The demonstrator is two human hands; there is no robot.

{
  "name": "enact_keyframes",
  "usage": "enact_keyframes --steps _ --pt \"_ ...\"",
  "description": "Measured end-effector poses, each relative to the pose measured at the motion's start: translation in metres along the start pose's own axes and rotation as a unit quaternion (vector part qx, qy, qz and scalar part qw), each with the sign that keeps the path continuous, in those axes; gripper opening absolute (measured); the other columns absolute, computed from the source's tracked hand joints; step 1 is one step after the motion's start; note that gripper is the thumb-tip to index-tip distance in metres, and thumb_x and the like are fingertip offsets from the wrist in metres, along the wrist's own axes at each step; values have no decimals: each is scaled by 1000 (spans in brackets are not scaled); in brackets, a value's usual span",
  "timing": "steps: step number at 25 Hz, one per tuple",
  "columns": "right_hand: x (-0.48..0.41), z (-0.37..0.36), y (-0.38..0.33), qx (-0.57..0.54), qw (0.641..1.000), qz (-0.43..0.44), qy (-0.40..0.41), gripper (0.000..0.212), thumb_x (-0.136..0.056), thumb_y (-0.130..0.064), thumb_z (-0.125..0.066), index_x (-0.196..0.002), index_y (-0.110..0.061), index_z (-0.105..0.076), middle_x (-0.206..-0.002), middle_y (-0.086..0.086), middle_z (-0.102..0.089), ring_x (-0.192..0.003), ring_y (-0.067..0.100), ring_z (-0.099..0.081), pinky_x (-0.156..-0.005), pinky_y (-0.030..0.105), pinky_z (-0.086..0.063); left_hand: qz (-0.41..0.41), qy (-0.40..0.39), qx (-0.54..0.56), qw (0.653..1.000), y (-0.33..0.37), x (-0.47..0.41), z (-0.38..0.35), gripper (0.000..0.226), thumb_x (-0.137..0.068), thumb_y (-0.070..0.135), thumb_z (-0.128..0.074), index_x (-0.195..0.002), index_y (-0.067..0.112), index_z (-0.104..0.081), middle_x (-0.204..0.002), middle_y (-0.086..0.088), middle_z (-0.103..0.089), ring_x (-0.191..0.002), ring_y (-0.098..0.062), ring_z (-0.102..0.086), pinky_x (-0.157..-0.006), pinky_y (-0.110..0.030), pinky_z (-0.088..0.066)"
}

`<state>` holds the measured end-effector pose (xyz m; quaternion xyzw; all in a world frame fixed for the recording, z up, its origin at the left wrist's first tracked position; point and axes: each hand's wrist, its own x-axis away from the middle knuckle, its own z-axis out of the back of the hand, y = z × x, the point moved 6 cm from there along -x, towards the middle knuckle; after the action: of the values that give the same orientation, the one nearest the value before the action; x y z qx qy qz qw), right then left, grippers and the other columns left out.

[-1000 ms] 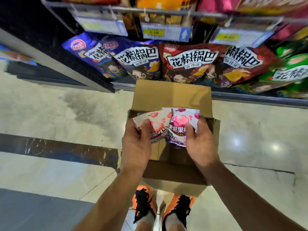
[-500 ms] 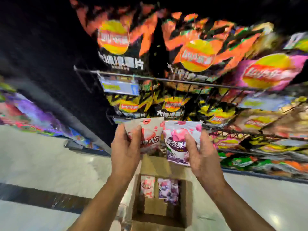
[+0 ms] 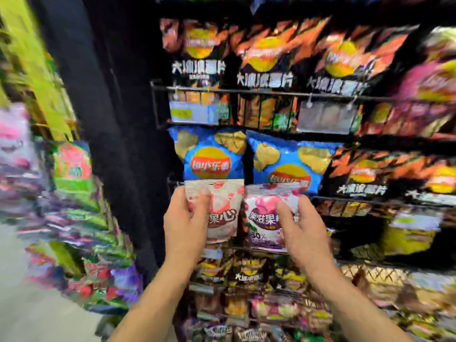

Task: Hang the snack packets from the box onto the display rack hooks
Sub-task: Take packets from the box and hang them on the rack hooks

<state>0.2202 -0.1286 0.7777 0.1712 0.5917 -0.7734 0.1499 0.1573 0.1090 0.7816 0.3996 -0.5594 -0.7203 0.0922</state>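
My left hand (image 3: 186,220) grips a small beige-and-pink snack packet (image 3: 223,213), held upright in front of the rack. Beside it my right hand (image 3: 299,225) grips a white-and-purple snack packet (image 3: 262,218) at the same height. The two packets nearly touch edge to edge. Both sit just below two blue chip bags (image 3: 212,156) on the display rack (image 3: 246,93). The box is out of view. No free hook shows clearly; the picture is blurred by motion.
Black wire shelves with price tags (image 3: 190,113) carry rows of black-and-orange chip bags (image 3: 266,55) above and smaller packets (image 3: 246,275) below. A dark upright panel (image 3: 111,119) stands left of the rack. More blurred goods (image 3: 74,218) fill the left side above pale floor.
Both hands have risen from the box with the two packets. The view has swung up from the floor to the rack, and the box has dropped out of sight.
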Motion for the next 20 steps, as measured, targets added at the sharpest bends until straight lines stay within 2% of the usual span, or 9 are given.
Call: enact_keyframes --steps 2,4,6,8,10,11,14,16,20 --pt "-18 11 -51 -6 999 29 16 24 -98 -38 -60 -92 -14 -60 -83 -4 -69 -76 9 -61 -70 21 -47 -24 11 16 1000 47 -24 12 14 -102 33 -64 -91 24 -63 -83 3 -71 -78 -16 -68 -73 -39 -54" --pt "-30 21 -96 -26 998 59 20 24 -98 -39 -59 -94 -16 -62 -85 1 -70 -77 17 -63 -69 29 -49 -43 19 35 998 89 -43 23 13 -102 34 -64 -91 26 -64 -86 6 -72 -79 -13 -70 -70 -30 -56" --pt "-43 32 -137 -42 995 84 29 26 -98 -40 -58 -96 -14 -62 -85 9 -69 -69 18 -61 -64 32 -49 -67 29 51 996 133 -61 34 12 -102 32 -64 -91 28 -65 -86 7 -73 -80 -9 -70 -66 -24 -54" --pt "-55 40 -168 -59 993 98 40 25 -99 -37 -58 -94 -13 -62 -85 14 -69 -65 20 -60 -58 31 -48 -82 40 60 994 167 -78 43 11 -102 32 -64 -91 30 -65 -88 7 -73 -81 -7 -72 -70 -28 -57" --pt "-65 43 -195 -79 990 109 39 26 -99 -37 -59 -91 -12 -61 -85 15 -68 -68 26 -62 -58 38 -49 -97 51 66 992 196 -92 53 11 -102 33 -65 -92 29 -65 -89 5 -74 -83 -10 -73 -74 -39 -61" --pt "-69 44 -205 -78 989 118 38 29 -99 -38 -58 -90 -11 -59 -84 15 -67 -67 26 -60 -58 41 -48 -105 56 61 991 206 -97 57 12 -102 34 -65 -92 28 -65 -89 5 -73 -83 -10 -73 -74 -42 -62" --pt "-77 41 -231 -88 985 144 25 33 -101 -37 -57 -85 -8 -55 -74 6 -60 -62 15 -53 -55 37 -44 -125 77 53 988 231 -104 69 15 -102 33 -65 -93 21 -64 -86 6 -71 -80 -8 -72 -71 -42 -62" --pt "-82 36 -239 -102 983 152 12 30 -100 -37 -58 -87 -11 -58 -78 2 -66 -69 17 -61 -60 40 -50 -124 88 50 987 237 -105 76 14 -102 33 -65 -93 23 -64 -88 6 -72 -80 -6 -72 -70 -41 -61" --pt "-90 12 -244 -135 979 146 -40 25 -100 -37 -59 -93 -13 -64 -88 9 -72 -83 30 -69 -72 53 -57 -107 113 19 988 238 -96 99 12 -102 35 -65 -95 25 -65 -92 1 -76 -85 -15 -76 -75 -52 -63"
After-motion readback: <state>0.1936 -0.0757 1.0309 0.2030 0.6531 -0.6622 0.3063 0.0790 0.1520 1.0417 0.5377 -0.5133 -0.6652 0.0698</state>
